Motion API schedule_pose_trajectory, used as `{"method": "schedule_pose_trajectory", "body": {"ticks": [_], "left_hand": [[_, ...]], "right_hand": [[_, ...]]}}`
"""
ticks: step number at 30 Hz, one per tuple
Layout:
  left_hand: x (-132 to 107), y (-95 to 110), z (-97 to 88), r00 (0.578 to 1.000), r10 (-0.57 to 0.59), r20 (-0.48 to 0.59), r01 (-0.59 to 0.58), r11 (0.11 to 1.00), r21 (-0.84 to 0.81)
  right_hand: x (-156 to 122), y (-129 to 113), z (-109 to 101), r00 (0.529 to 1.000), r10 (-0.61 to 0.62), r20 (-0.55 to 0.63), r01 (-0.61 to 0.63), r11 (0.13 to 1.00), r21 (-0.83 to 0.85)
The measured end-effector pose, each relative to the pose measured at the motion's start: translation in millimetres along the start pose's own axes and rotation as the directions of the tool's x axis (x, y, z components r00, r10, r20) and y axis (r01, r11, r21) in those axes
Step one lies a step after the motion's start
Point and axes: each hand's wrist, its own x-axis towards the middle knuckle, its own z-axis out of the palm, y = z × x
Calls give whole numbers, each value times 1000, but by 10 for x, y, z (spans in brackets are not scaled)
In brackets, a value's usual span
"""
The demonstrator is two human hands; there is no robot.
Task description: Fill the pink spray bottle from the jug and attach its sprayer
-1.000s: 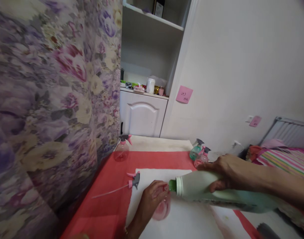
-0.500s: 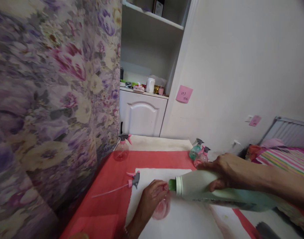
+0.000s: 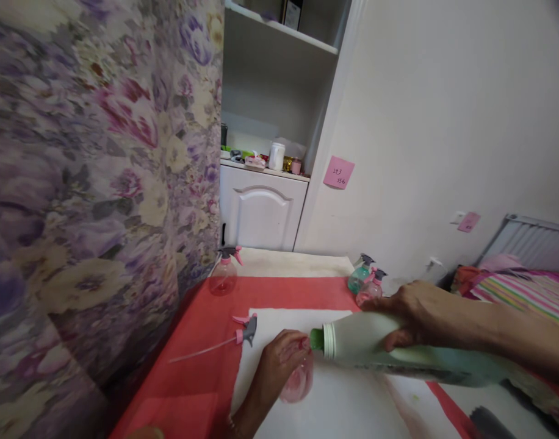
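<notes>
Head view, looking forward and down. Left hand (image 3: 279, 364) is closed around a small pink bottle (image 3: 300, 383), which stands with no top on a white cloth (image 3: 348, 405) on the bench (image 3: 201, 347). Right hand (image 3: 410, 311) grips a large pale green bottle (image 3: 375, 349) from above, fingers curled over its body. That bottle is held nearly level above the cloth, its green spout (image 3: 317, 341) at the mouth of the small pink bottle; whether the two touch cannot be told.

A loose spray head (image 3: 247, 329) with its long dip tube lies at the cloth's left edge, partly on the red bench cover. A pink spray bottle (image 3: 224, 275) stands at the far left corner. A teal spray bottle (image 3: 360, 278) and another pink one (image 3: 371, 290) stand together at the far edge, just beyond the right hand. A floral curtain (image 3: 87, 183) hangs to the left; a white cabinet (image 3: 261, 210) stands behind.
</notes>
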Motion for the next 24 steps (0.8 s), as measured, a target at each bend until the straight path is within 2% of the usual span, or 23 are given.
{"method": "schedule_pose_trajectory", "body": {"ticks": [10, 24], "left_hand": [[-26, 111, 8, 1000, -11, -13, 11, 1000, 23], [-14, 95, 11, 1000, -13, -9, 13, 1000, 7]], "right_hand": [[8, -17, -5, 999, -26, -31, 27, 1000, 2], [12, -32, -28, 1000, -28, -11, 28, 999, -20]]}}
